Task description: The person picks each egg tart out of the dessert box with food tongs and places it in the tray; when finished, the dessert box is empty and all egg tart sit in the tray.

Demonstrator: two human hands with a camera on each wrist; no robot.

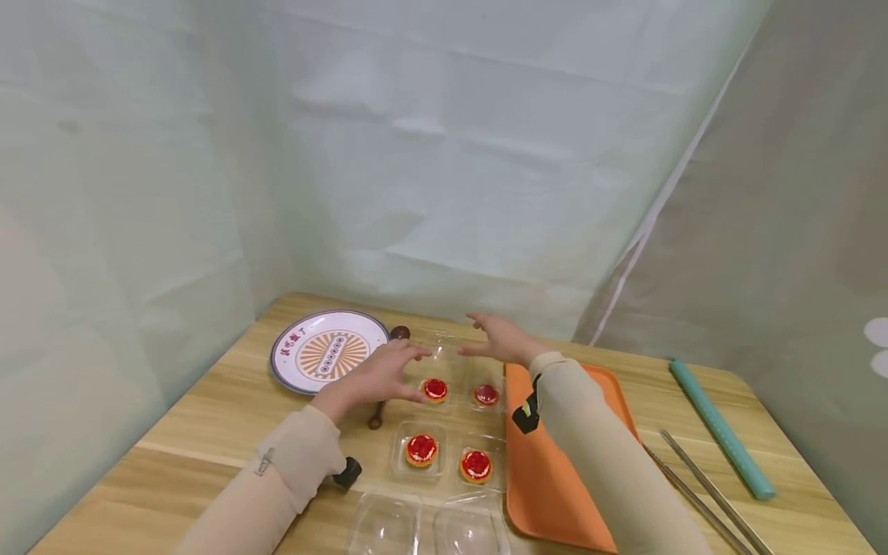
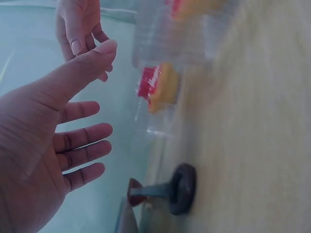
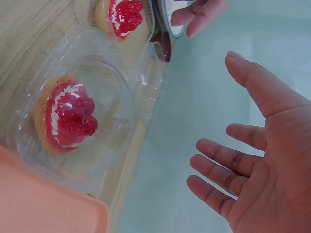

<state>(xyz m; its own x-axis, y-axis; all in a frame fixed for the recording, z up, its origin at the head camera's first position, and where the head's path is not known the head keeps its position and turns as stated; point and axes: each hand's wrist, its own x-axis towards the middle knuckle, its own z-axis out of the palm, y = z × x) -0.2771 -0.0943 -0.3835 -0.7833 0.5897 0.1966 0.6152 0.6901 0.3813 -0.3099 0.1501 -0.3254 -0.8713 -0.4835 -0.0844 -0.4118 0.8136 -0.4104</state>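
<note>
My left hand (image 1: 385,374) hovers with fingers spread beside the back left tart (image 1: 435,389), which has a red fruit topping and sits in a clear plastic box. Across from it, my right hand (image 1: 502,341) is raised with loose fingers, holding nothing. Below it, the back right tart (image 1: 486,395) lies under a clear domed lid (image 3: 109,104). Two more such tarts, a left one (image 1: 421,450) and a right one (image 1: 476,465), sit nearer in clear boxes, their clear domed halves (image 1: 386,528) folded out toward the front. Neither palm touches a box.
A white patterned plate (image 1: 284,362) lies at the back left, with a dark brown spoon (image 1: 375,420) next to it, partly behind my left hand. An orange tray (image 1: 548,493) lies under my right forearm. Farther right are thin metal rods (image 1: 714,493) and a teal roller (image 1: 721,428).
</note>
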